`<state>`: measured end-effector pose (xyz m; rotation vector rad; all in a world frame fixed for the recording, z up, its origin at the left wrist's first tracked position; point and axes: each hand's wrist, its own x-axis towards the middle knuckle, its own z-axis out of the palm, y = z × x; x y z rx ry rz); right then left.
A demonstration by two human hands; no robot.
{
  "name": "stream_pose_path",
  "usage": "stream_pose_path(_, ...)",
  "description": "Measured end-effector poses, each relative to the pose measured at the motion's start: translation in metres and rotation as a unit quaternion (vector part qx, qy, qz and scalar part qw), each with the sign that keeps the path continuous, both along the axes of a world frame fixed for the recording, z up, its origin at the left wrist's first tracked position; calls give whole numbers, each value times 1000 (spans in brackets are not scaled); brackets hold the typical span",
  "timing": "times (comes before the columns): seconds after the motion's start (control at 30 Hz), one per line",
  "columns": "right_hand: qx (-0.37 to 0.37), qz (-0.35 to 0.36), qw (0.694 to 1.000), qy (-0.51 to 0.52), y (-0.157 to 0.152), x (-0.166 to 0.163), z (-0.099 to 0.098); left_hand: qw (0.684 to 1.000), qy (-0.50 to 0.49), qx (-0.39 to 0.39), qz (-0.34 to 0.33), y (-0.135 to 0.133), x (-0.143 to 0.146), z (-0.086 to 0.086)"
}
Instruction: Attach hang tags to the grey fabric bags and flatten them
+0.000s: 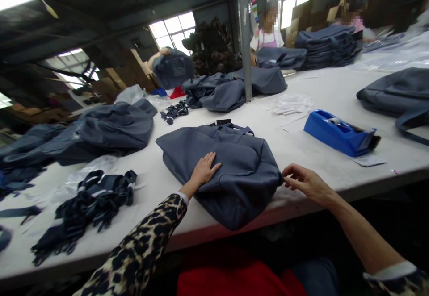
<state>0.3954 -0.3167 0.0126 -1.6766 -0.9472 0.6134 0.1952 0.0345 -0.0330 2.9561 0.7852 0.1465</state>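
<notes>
A dark blue-grey bag (234,166) lies in front of me at the table's near edge, its lower part hanging slightly over. My left hand (203,171) rests flat on top of it, fingers stretched out. At the bag's right corner, the thumb and fingers of my right hand (303,182) are pinched together on the edge; the exact bit between the fingertips is too small to make out. Handles and a black tag (223,122) show at the bag's far side.
On the right stand a blue tape dispenser (338,133) and another bag (398,93). Bundled straps (97,198) and heaped bags (110,128) lie left. A metal post (246,46) rises from the table (321,95). Co-workers are behind a bag stack (328,48).
</notes>
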Motion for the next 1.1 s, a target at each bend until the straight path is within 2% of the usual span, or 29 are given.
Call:
stream_pose_path(0.07, 43, -79, 989, -119, -1, -22, 19, 1000, -3, -6, 1, -2, -2, 1)
stream_pose_path(0.1, 68, -96, 977, -178, 2, -38, 27, 1000, -5, -10, 1, -3, -2, 1)
stream_pose_path(0.17, 96, -54, 951, -290, 14, -71, 40, 1000, -11, -21, 0, -6, -3, 3)
stream_pose_path(0.23, 65, 13, 916, -395, 31, -100, 44, 999, -19, -36, -3, -8, -3, 7)
stream_pose_path(0.33, 1, 39, 866, -499, 50, -120, 35, 997, -25, -73, -18, -10, -5, 25)
stream_pose_path(0.47, -15, 41, 849, -526, 53, -109, 23, 988, -41, -129, -76, -25, -26, 63)
stream_pose_path(0.53, -10, 42, 853, -520, 51, -103, 21, 972, -54, -175, -149, -42, -44, 76)
stream_pose_path(0.63, -10, 55, 855, -515, 53, -100, 23, 940, -49, -217, -260, -69, -69, 80)
stream_pose_path(0.67, -11, 58, 852, -520, 53, -98, 24, 939, -45, -212, -268, -76, -74, 79)
stream_pose_path(0.73, -14, 59, 842, -536, 52, -91, 28, 953, -51, -181, -236, -87, -74, 78)
stream_pose_path(0.87, -32, 22, 827, -561, 33, -64, 43, 977, -73, -83, -182, -113, -43, 90)
stream_pose_path(0.97, -40, -3, 797, -603, 13, -53, 55, 982, -58, 0, -182, -152, -2, 97)
stream_pose_path(1.03, -46, 8, 773, -633, 5, -53, 59, 976, -63, 7, -208, -183, 26, 94)
stream_pose_path(1.1, -45, 33, 761, -646, 1, -55, 56, 961, -83, -19, -264, -207, 46, 87)
